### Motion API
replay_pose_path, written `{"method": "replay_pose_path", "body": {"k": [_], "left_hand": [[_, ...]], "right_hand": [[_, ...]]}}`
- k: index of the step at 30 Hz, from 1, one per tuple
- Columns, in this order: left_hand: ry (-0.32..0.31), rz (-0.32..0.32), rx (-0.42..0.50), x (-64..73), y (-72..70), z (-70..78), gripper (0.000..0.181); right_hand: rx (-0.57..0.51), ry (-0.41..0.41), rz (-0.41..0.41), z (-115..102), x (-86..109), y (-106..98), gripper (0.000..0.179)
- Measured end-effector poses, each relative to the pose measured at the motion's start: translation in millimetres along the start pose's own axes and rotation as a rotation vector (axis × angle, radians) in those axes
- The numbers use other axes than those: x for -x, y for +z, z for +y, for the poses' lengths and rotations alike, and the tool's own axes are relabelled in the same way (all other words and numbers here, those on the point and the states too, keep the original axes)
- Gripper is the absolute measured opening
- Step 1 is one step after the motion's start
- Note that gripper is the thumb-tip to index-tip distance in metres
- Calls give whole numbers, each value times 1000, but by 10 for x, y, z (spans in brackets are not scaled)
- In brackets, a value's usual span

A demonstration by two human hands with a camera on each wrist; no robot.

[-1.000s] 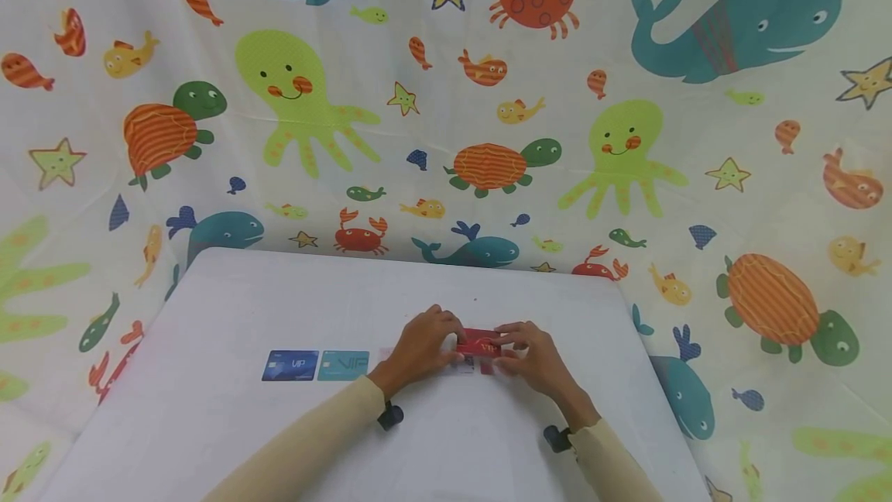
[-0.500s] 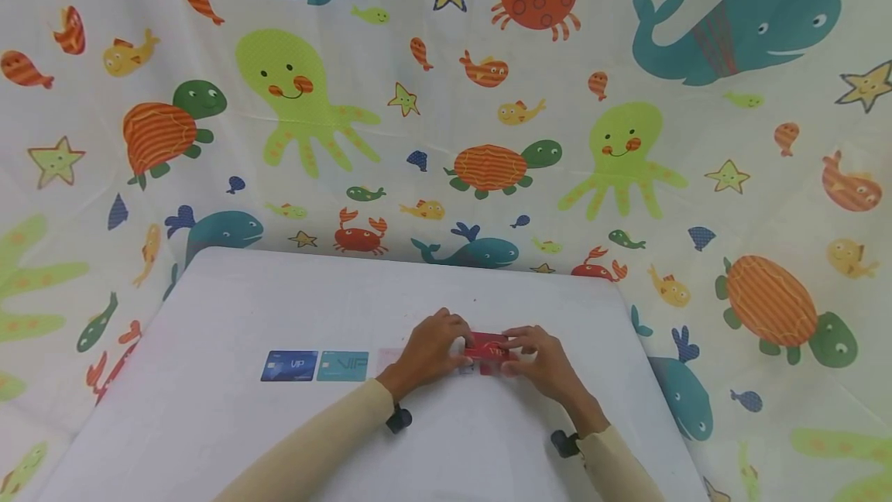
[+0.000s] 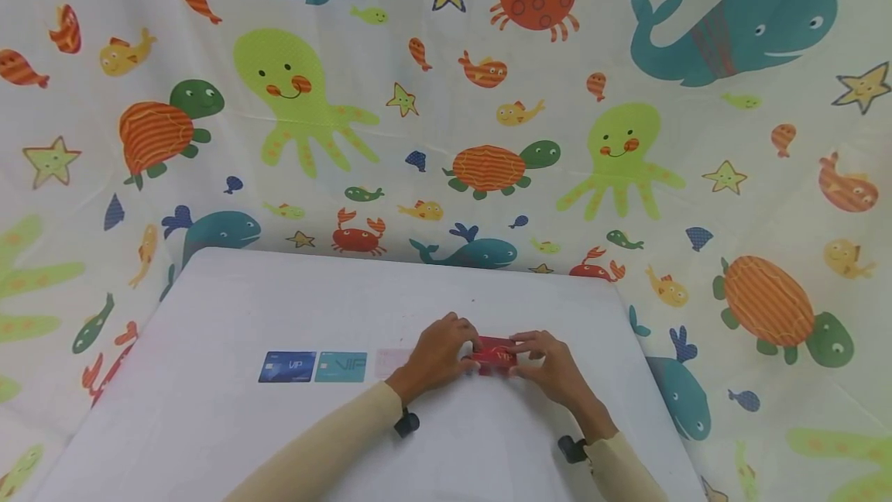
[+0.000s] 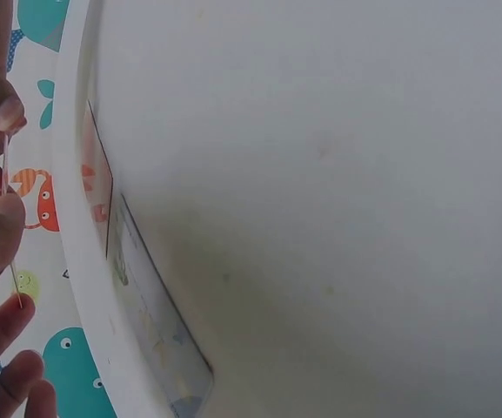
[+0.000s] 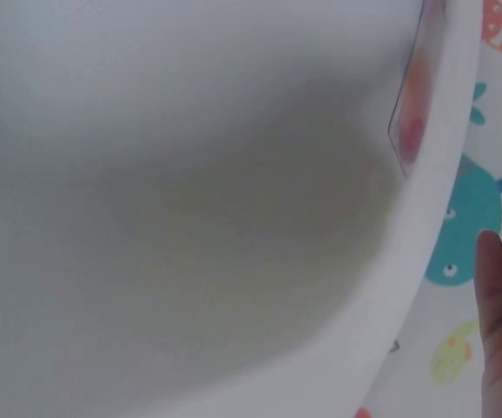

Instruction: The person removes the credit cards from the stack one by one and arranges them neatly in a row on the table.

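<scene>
A red card with "VIP" lettering point(image 3: 495, 349) is held between both hands over the table. My left hand point(image 3: 440, 356) pinches its left end between thumb and fingers. At its right end, my right hand point(image 3: 550, 365) pinches with thumb and fingertips. In the left wrist view the held card point(image 4: 5, 165) shows edge-on as a thin line, raised off the tabletop. Beneath the hands lies a pale card with red marks point(image 4: 98, 196), also a lying card point(image 5: 414, 104) in the right wrist view. The held card and hands mostly hide it from the head view.
To the left, a dark blue VIP card point(image 3: 287, 367) and a teal VIP card point(image 3: 341, 367) lie side by side on the white table point(image 3: 174, 424). A pale pink card point(image 3: 390, 362) is partly covered by my left hand. A sea-animal curtain point(image 3: 432, 122) hangs behind.
Both hands have shifted a little to the right and slightly toward me, carrying the red card along. The blue and teal cards stay in place on the table.
</scene>
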State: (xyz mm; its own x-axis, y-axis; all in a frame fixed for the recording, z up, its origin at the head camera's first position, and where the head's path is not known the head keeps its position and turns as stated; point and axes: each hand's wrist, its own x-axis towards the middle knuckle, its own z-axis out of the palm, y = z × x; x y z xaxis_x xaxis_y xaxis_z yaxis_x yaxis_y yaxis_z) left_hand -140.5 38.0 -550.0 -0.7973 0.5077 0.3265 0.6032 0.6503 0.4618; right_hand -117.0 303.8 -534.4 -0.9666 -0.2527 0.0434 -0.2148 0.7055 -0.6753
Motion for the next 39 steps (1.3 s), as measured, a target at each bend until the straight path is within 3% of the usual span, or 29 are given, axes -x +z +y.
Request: {"method": "replay_pose_path", "body": {"k": [7, 20, 39], "left_hand": [[-5, -5, 13, -12, 20, 55, 25], [-2, -22, 9, -74, 134, 134, 29], [2, -16, 23, -155, 248, 255, 27]], "right_hand": [[18, -28, 3, 40, 39, -36, 37], [9, 24, -3, 147, 98, -88, 38], [37, 23, 38, 233, 216, -197, 37]]}}
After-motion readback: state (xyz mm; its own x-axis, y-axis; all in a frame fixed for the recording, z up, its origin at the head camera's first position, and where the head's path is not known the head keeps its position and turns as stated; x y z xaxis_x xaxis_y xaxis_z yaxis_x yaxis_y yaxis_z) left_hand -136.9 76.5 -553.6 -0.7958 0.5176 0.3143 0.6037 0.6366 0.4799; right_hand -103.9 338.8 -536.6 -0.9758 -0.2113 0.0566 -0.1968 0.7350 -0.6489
